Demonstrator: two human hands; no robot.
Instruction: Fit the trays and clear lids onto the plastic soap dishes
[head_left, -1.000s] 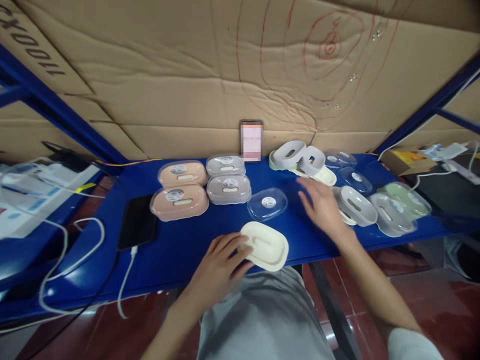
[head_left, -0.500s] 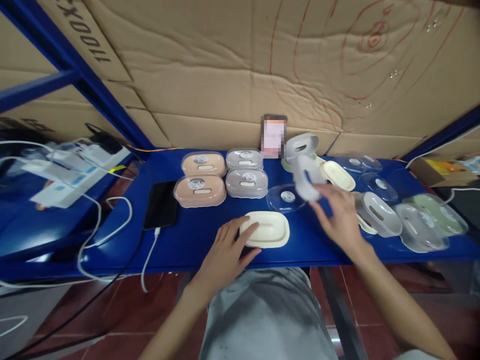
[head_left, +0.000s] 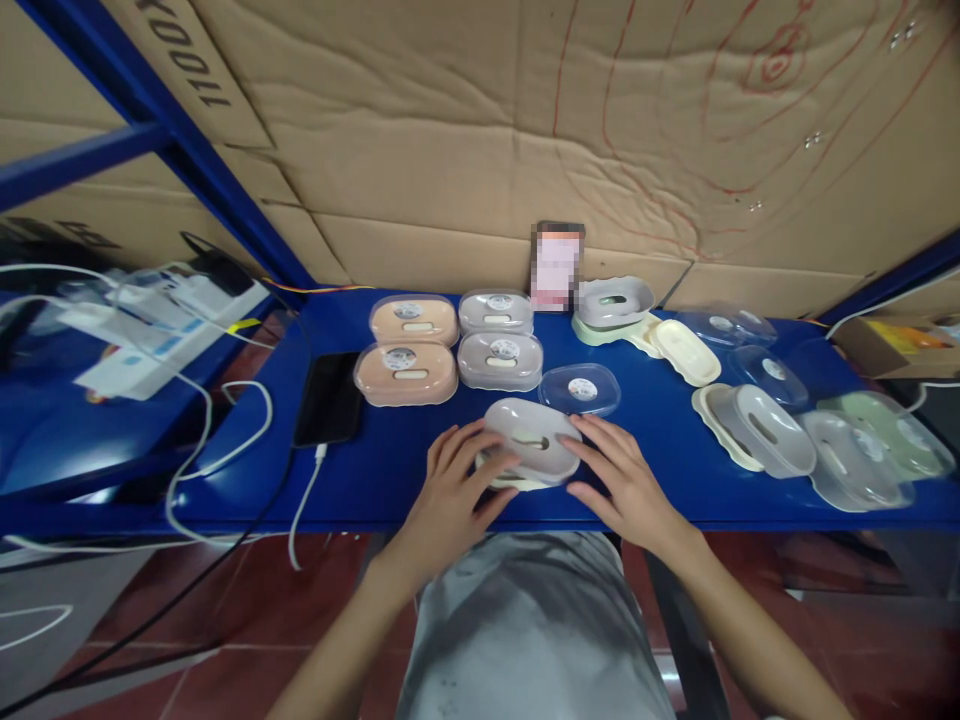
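A grey soap dish tray (head_left: 525,418) with a slot in its bottom sits over a cream base (head_left: 523,486), whose near rim shows beneath it. My left hand (head_left: 452,493) grips the left side, fingers reaching over the tray's rim and thumb near the base. On the other side, my right hand (head_left: 631,492) holds the tray's right end between fingers and thumb. Just behind lies a clear oval lid (head_left: 559,388) with a round label. Whether the tray is fully seated on the base I cannot tell.
Peach lidded dishes (head_left: 405,375) and grey lidded dishes (head_left: 500,360) stand at back left. Loose trays (head_left: 772,430), a cream piece (head_left: 688,352) and clear lids (head_left: 766,374) lie right. A phone (head_left: 328,400) with a white cable lies left; another phone (head_left: 556,268) leans against the cardboard.
My right hand has brought the grey tray from the back right down onto the cream base. My left hand has stayed at the base's left side and now touches the tray too.
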